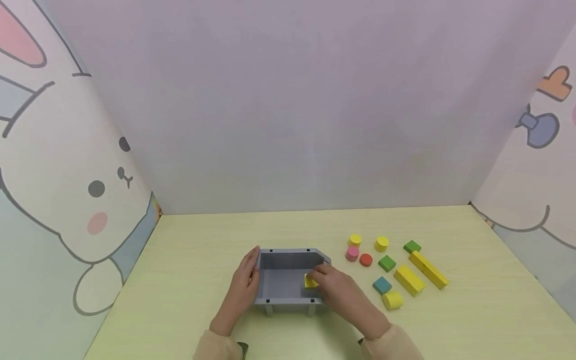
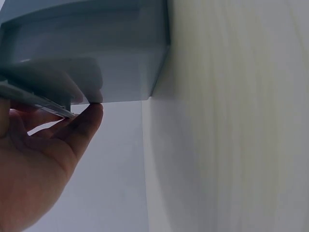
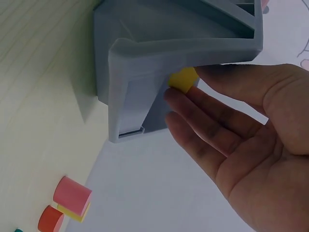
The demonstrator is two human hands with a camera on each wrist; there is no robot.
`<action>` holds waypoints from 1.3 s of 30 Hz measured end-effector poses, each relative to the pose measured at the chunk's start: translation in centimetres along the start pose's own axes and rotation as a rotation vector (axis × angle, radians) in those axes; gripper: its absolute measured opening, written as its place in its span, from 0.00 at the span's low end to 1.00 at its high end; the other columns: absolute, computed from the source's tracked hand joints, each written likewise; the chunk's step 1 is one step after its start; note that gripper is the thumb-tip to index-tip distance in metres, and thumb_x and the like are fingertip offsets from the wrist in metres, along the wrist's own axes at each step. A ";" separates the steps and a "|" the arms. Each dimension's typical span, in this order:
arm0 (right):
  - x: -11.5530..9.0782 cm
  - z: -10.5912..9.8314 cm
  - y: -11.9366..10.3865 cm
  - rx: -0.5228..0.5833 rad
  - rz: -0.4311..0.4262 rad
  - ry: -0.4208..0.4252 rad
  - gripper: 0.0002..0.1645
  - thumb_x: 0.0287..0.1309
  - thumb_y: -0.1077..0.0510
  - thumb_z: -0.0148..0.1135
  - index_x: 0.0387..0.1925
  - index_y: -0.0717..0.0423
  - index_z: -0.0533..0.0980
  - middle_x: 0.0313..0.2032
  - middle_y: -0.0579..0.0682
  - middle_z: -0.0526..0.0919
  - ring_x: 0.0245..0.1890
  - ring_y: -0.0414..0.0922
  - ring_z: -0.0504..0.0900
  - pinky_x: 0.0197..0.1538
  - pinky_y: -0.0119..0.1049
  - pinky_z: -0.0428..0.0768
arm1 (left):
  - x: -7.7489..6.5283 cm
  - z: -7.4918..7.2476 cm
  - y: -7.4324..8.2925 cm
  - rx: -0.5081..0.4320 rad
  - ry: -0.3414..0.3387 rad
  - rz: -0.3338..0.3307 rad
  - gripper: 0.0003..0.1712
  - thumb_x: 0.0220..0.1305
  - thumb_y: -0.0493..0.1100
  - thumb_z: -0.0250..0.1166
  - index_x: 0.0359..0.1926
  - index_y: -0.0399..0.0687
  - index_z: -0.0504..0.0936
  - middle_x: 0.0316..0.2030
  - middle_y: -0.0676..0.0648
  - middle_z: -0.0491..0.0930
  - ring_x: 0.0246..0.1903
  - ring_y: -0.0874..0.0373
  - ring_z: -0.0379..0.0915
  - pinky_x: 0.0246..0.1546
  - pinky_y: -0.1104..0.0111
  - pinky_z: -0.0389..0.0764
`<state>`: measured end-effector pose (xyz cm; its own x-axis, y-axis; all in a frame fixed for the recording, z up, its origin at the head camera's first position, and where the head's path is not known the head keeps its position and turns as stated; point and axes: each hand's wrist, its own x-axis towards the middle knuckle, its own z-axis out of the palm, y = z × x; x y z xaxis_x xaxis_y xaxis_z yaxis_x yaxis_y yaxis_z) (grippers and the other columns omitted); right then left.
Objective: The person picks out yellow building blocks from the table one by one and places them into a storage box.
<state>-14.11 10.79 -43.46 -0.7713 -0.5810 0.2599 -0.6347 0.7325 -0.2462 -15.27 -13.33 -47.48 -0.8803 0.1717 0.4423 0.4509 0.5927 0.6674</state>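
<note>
A grey plastic storage bin (image 1: 282,285) stands on the table with its opening facing up. At its left side my left hand (image 1: 245,280) grips the rim; in the left wrist view, fingertips (image 2: 94,108) touch the bin's outer wall. My right hand (image 1: 337,290) reaches over the bin's right end, pinching a yellow block (image 1: 310,282) between thumb and fingers, low inside the bin. In the right wrist view only a corner of the yellow block (image 3: 183,79) shows between the fingertips and the bin's edge, so its full shape is hidden.
Right of the bin lie several loose blocks: yellow cylinders (image 1: 381,244), a pink cylinder (image 1: 352,253), a red disc (image 1: 366,260), green blocks (image 1: 387,263), a blue block (image 1: 382,285), a yellow block (image 1: 409,279) and a long yellow bar (image 1: 428,270). A pale curtain (image 1: 288,125) borders the table's back.
</note>
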 end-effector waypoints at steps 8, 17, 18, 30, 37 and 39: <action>0.2 0.1 0.2 0.037 -0.013 -0.068 0.16 0.45 0.69 0.64 0.39 0.55 0.80 0.34 0.47 0.81 0.32 0.40 0.76 0.37 0.35 0.84 | 0.1 0.0 0.0 0.003 0.008 0.005 0.25 0.64 0.30 0.46 0.62 0.28 0.61 0.61 0.30 0.64 0.60 0.42 0.59 0.55 0.47 0.70; 0.7 0.4 1.1 0.085 -0.062 -0.142 0.15 0.45 0.70 0.62 0.38 0.55 0.80 0.35 0.47 0.81 0.33 0.39 0.77 0.38 0.36 0.84 | 0.0 -0.1 0.1 -0.005 0.000 -0.008 0.25 0.64 0.30 0.46 0.62 0.28 0.60 0.61 0.30 0.63 0.60 0.42 0.59 0.54 0.47 0.71; 0.7 0.4 1.1 0.087 -0.064 -0.148 0.15 0.45 0.69 0.62 0.38 0.55 0.80 0.35 0.47 0.82 0.34 0.39 0.78 0.39 0.37 0.84 | 0.0 -0.1 0.1 -0.007 0.000 -0.009 0.25 0.64 0.30 0.46 0.62 0.28 0.60 0.61 0.30 0.63 0.60 0.42 0.59 0.54 0.47 0.72; 1.2 1.0 2.0 0.103 -0.094 -0.208 0.14 0.45 0.68 0.64 0.36 0.54 0.82 0.34 0.46 0.83 0.35 0.40 0.79 0.40 0.38 0.83 | -0.1 0.0 0.0 0.007 -0.002 0.001 0.25 0.64 0.29 0.46 0.62 0.27 0.60 0.61 0.28 0.63 0.60 0.40 0.59 0.54 0.46 0.71; 1.4 1.3 2.4 0.085 -0.166 -0.200 0.11 0.45 0.66 0.65 0.34 0.54 0.82 0.32 0.45 0.84 0.34 0.38 0.79 0.40 0.37 0.83 | -0.1 -0.1 0.1 -0.007 0.000 -0.001 0.25 0.64 0.29 0.46 0.62 0.27 0.60 0.61 0.29 0.63 0.60 0.40 0.59 0.53 0.47 0.72; 1.5 1.3 2.4 0.083 -0.175 -0.200 0.11 0.45 0.66 0.65 0.33 0.54 0.82 0.32 0.45 0.84 0.34 0.37 0.79 0.40 0.37 0.83 | -0.1 -0.1 0.1 -0.007 0.003 0.006 0.25 0.64 0.29 0.46 0.62 0.26 0.60 0.60 0.28 0.63 0.60 0.40 0.59 0.53 0.47 0.72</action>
<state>-16.89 11.24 -44.88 -0.6382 -0.7609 0.1173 -0.7545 0.5880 -0.2915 -15.11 -13.31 -47.39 -0.8771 0.1725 0.4482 0.4572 0.5858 0.6692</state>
